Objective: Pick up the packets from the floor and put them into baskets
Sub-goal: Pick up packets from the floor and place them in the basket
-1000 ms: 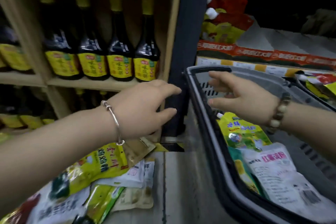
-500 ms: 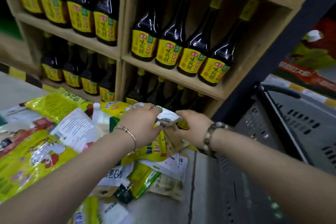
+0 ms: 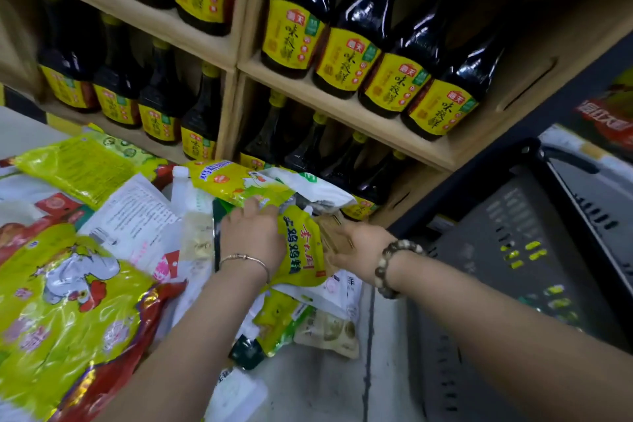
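Floor pile: I read a heap of packets on the floor, at left and centre, in front of the shelf. The nearest on the left is a large yellow-green packet printed with a chicken.
Shelf: the wooden shelf has several compartments. Each one holds a row of dark bottles with yellow labels, standing upright.
Basket: a dark grey basket stands on the floor at right, beside the pile. I see yellow patches through the slots in its wall. I cannot tell what the contents are.
Left hand: the left hand is palm down on the pile. Its fingers lie on a yellow packet, and a yellow spouted pouch touches its right edge. The thumb is hidden, so I cannot confirm a pinch.
Right hand: the right hand touches a tan packet just beside the pouch. That packet covers its fingers, so I cannot tell how far they close.
Spacing: the hands are close together, with the pouch between them.
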### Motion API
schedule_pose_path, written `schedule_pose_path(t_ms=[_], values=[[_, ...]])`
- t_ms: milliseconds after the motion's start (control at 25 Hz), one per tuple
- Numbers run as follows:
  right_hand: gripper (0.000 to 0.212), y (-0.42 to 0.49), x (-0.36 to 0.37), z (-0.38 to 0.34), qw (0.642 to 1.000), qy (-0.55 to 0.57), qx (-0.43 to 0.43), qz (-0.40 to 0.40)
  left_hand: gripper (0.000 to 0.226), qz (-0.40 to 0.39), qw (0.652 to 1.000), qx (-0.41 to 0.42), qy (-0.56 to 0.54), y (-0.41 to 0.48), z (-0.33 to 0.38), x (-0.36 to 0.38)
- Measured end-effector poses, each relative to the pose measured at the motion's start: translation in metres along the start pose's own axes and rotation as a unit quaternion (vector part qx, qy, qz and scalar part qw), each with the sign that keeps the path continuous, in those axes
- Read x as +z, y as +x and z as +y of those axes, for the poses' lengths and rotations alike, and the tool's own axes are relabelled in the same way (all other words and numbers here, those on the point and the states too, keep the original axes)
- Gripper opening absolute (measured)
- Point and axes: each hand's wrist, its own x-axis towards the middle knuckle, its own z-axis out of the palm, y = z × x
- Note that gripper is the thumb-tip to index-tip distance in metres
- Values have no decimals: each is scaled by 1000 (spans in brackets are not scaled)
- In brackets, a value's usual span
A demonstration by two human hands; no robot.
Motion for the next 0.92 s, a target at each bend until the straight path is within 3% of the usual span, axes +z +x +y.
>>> schedule_pose_path(t_ms=[120,240,280,320,400,440,480,600,640,680,800,840,880,920], values=[[53,2,5,7,1000,12,23,-8,41,83,996,20,-32,-1,11,10],[5,9,13,6,999,29,20,-20,43,94,980,-57,-164,6,0,10],[8,16,17,5,998,49,30,-24,45,85,956,-113,-257,9,-7,6],[28,28,22,5,996,71,46,-22,47,76,922,-161,-345,11,-15,4],[58,56,33,0,976,196,89,-2,54,55,893,-192,-403,11,-27,0],[64,71,37,-8,945,304,122,4,58,38,897,-180,-401,10,-31,-2],[64,87,41,-19,886,435,161,-7,61,22,898,-167,-407,8,-33,-2],[55,119,39,-50,638,733,210,-111,63,-21,849,-186,-494,1,-42,0],[47,130,40,-56,592,771,188,-140,60,-27,830,-204,-519,0,-46,-1],[39,140,41,-63,585,783,157,-142,56,-32,813,-218,-539,0,-49,-3],[23,163,45,-71,667,728,140,-71,44,-43,777,-231,-585,-1,-50,-14],[22,163,49,-69,679,716,151,-65,45,-49,774,-230,-588,-2,-51,-17],[19,161,53,-66,665,725,165,-64,46,-55,765,-234,-597,-3,-52,-19],[15,154,58,-63,629,756,170,-62,44,-64,745,-248,-616,-5,-54,-21]])
